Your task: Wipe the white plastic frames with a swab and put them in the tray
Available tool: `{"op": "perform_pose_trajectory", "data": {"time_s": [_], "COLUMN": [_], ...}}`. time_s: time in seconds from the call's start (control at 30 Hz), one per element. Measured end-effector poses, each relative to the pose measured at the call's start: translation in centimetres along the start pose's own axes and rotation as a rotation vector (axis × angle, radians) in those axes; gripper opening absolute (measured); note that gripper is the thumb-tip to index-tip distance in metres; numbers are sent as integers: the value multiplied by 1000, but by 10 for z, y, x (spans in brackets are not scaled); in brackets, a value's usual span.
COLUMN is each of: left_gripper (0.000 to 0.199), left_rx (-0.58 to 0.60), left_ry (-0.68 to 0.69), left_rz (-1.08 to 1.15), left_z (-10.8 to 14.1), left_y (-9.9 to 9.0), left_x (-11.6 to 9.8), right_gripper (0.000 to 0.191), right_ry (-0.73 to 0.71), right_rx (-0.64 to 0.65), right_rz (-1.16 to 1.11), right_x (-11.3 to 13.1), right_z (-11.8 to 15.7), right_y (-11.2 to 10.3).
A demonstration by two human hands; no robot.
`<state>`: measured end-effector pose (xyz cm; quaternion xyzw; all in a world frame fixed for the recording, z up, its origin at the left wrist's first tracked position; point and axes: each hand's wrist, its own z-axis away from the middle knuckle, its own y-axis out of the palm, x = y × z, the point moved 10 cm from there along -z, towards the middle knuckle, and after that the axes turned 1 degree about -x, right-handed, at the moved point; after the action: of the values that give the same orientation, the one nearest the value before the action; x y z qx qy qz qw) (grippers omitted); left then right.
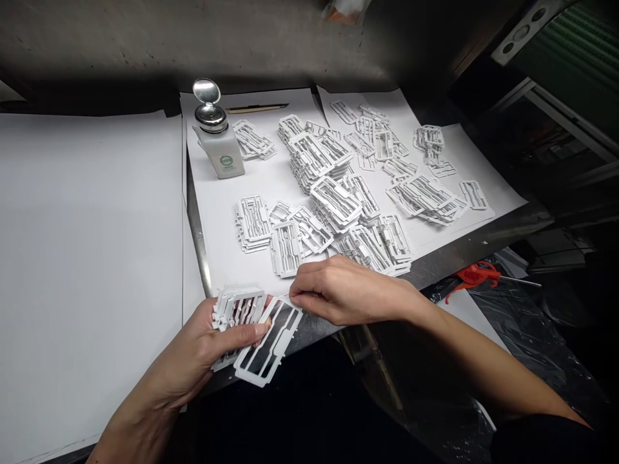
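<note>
Left hand [203,357], closed around a stack of white plastic frames [236,309]; single frame [268,341], between both hands, under the left thumb, upper corner pinched by the right hand [345,291]; loose frames [333,203] lying beyond.

The left hand [196,354] curls palm-up while the right hand [343,293] reaches across, palm down.
</note>
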<state>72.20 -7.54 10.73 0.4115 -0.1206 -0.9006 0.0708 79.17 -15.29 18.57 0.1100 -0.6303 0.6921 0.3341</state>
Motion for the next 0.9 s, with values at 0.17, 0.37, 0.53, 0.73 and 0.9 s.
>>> {"op": "perform_pose_trajectory", "data": {"time_s": [0.17, 0.37, 0.53, 0.73, 0.9], "left_gripper": [12, 8, 8, 19, 25], "left_rx": [15, 14, 13, -67, -77], "left_ry": [10, 38, 12, -29, -50], "left_rz": [-49, -133, -94, 41, 116], "left_z": [1, -3, -5, -4, -7], "left_y": [4, 4, 6, -2, -4], "left_x": [-7, -9, -8, -4, 1], "right_gripper": [23, 26, 22, 14, 22], "right_ry": [-18, -50, -43, 122, 254], "right_rx": [39, 81, 1, -51, -77], "right_rz": [126, 292, 250, 41, -468], "right_x": [5, 11, 6, -19, -35], "right_z": [0, -4, -6, 13, 27], "right_y": [-1, 6, 8, 6, 26]}}
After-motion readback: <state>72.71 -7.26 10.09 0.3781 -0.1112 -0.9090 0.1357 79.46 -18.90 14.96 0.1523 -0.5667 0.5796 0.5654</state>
